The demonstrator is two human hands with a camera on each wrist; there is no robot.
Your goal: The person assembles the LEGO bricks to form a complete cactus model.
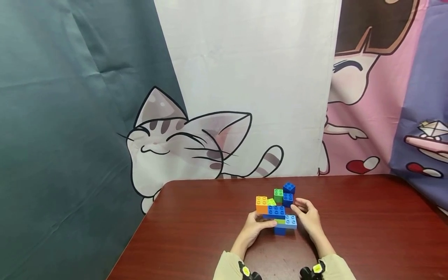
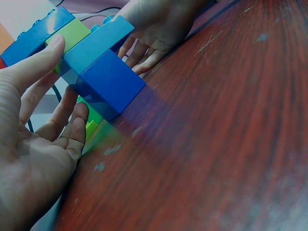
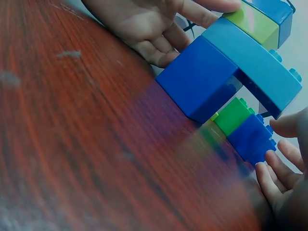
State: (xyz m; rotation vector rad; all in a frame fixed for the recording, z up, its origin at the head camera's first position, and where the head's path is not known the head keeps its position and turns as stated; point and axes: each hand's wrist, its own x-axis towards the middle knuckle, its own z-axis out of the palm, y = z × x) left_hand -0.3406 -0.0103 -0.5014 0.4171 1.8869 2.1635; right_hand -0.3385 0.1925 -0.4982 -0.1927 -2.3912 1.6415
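Note:
In the head view my left hand (image 1: pixel 252 230) grips a stack of toy building bricks by its left side, thumb in front. The stack has a dark blue brick (image 1: pixel 280 231) at the bottom, a light blue brick (image 1: pixel 291 222) above it, then a lime brick (image 2: pixel 75 34) under the thumb, a longer blue brick (image 1: pixel 276 211) and an orange brick (image 1: pixel 261 205). The right hand (image 1: pixel 309 219) is beside the stack, fingers loosely bent and holding nothing. Its fingertips are close to a blue brick (image 3: pixel 250 139); whether they touch it I cannot tell.
Behind the stack stand a green brick (image 1: pixel 278 195), a lime brick (image 1: pixel 271 202) and another blue brick (image 1: pixel 289 188). They are on a reddish-brown wooden table (image 1: pixel 196 233). A printed cloth (image 1: pixel 224 77) with a cartoon cat hangs beyond the table's far edge.

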